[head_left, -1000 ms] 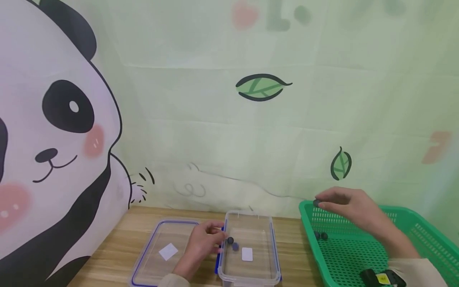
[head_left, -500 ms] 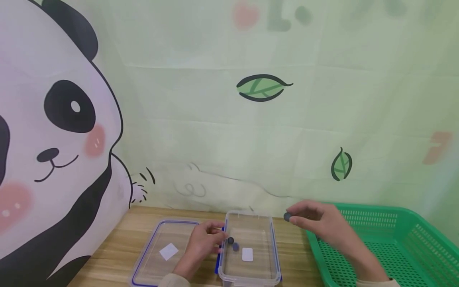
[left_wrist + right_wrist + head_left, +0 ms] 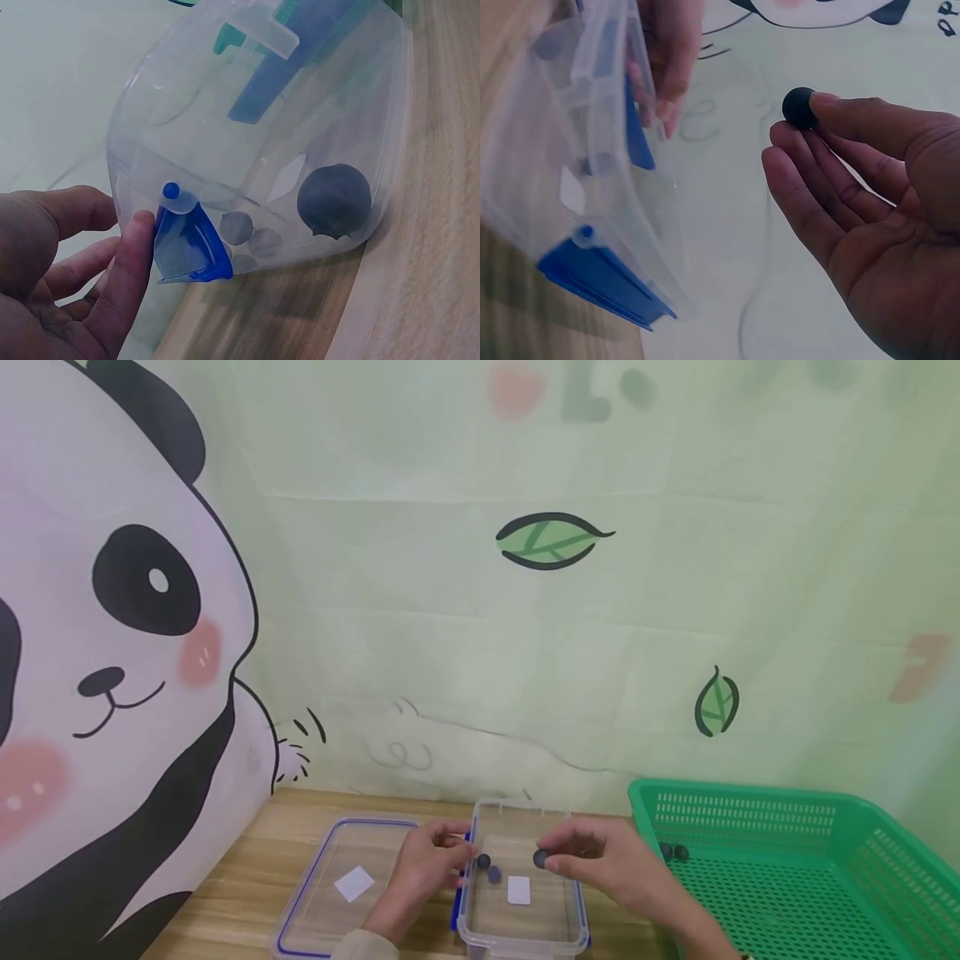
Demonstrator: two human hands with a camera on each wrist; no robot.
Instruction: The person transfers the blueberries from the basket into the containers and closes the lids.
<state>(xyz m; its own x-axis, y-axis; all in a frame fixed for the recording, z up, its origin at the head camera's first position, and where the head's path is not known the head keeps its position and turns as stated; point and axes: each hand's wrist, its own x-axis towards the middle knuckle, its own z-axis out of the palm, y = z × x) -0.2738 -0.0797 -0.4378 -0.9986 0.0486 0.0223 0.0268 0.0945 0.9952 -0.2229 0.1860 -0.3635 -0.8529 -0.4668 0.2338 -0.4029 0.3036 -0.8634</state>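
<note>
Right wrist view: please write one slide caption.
Right hand pinches a dark ball near a clear box; left hand at its far side.

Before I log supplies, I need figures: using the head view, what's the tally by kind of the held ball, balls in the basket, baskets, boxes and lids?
Held ball: 1
Basket balls: 2 visible
Basket: 1
Box: 1
Lid: 1
Total: 6
</note>
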